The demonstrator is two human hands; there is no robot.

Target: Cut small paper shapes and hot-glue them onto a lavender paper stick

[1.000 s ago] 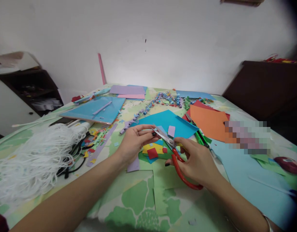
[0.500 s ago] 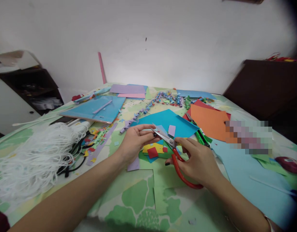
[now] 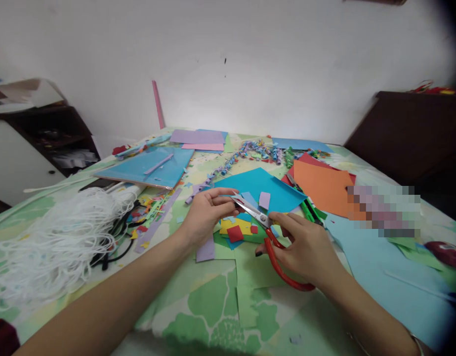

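Note:
My right hand (image 3: pixel 304 244) is closed on the red-handled scissors (image 3: pixel 263 218), whose blades point left toward my left fingertips. My left hand (image 3: pixel 209 212) has its fingers pressed together at the blade tips; what they pinch is too small to name. Just beyond the hands lies a dark turquoise sheet (image 3: pixel 260 183) with a small lilac piece (image 3: pixel 265 200) on it. Below the blades are yellow paper (image 3: pixel 228 226) and a small red piece (image 3: pixel 235 233). A lilac strip (image 3: pixel 205 249) lies beneath my left wrist.
White cord (image 3: pixel 53 247) is heaped at the left, near a blue packet (image 3: pixel 149 168) and small paper scraps. A curled paper garland (image 3: pixel 228 165) lies farther back. Orange paper (image 3: pixel 322 185), green-handled scissors (image 3: pixel 311 210) and a light blue sheet (image 3: pixel 383 267) are at the right.
The scissor blades have closed a little near my left fingertips, and small light blue bits now show over the yellow paper. Both hands stay in nearly the same place.

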